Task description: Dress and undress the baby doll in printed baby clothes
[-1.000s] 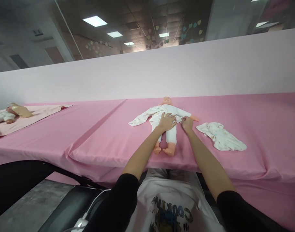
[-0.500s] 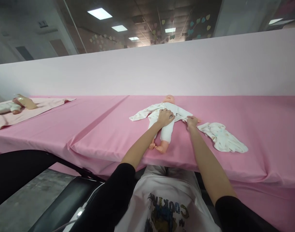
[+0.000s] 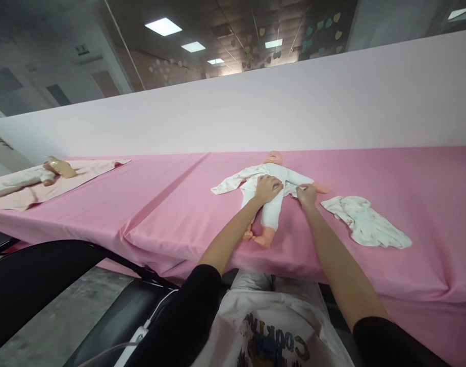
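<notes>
A baby doll (image 3: 272, 211) in white clothing lies on its back, head toward the wall, bare feet toward me. A white printed baby shirt (image 3: 233, 180) is spread on it, one sleeve stretched out to the left; the doll's arm on the right lies outside the shirt. My left hand (image 3: 268, 189) rests flat over the doll's belly, fingers extended on the cloth. With fingers pinched together, my right hand (image 3: 306, 195) grips the edge of the baby shirt, just below the doll's outstretched arm. The fingertips are partly hidden.
A crumpled white printed garment (image 3: 370, 221) lies to the right on the pink-covered table (image 3: 172, 214). Far left, another doll (image 3: 22, 182) lies on a pale pink cloth (image 3: 91, 173). A white wall (image 3: 233, 117) runs behind. Black chairs (image 3: 122, 311) stand at lower left.
The view has shifted slightly, so the table's things appear a little further right. My right hand sits slightly closer to the doll's side, and more of the doll's forearm shows.
</notes>
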Demonstrator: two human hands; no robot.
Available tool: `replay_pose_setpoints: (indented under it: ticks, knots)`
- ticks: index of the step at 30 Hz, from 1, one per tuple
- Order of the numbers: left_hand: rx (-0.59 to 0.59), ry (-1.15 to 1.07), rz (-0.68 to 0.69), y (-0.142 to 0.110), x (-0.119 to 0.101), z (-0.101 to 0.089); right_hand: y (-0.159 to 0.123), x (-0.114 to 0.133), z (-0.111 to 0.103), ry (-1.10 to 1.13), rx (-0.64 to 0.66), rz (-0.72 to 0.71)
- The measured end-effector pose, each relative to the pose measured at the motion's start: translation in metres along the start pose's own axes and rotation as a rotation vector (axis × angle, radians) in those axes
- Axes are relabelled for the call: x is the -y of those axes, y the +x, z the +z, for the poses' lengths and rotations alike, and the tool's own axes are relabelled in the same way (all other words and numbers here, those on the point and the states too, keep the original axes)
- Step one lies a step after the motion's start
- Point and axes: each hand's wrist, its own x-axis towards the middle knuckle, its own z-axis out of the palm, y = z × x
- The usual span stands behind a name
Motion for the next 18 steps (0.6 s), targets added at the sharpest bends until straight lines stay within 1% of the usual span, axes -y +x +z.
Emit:
replay_pose_setpoints:
  ticks: [6, 9, 11, 13, 14, 16, 18]
  knots:
    - [0.019, -0.012, -0.013, -0.001, 0.000, -0.001, -0.007, 0.004, -0.006, 0.200, -0.031, 0.017]
    - [0.030, -0.012, -0.016, -0.001, -0.002, -0.003, -0.009, 0.011, -0.012, 0.264, -0.120, 0.070]
    - [0.043, -0.003, -0.030, -0.001, -0.003, -0.005, -0.008, 0.017, -0.015, 0.345, -0.180, 0.112]
    - [0.050, 0.010, -0.037, -0.002, -0.004, -0.007, -0.006, 0.022, -0.018, 0.504, -0.200, 0.198]
    - [0.051, 0.021, -0.037, -0.002, -0.005, -0.007, -0.005, 0.023, -0.019, 0.612, -0.188, 0.263]
    - [0.058, 0.064, -0.034, -0.001, -0.005, -0.007, -0.002, 0.024, -0.019, 0.849, -0.125, 0.411]
    - [0.068, 0.140, -0.014, 0.005, -0.007, -0.006, 0.000, 0.022, -0.019, 1.048, -0.036, 0.506]
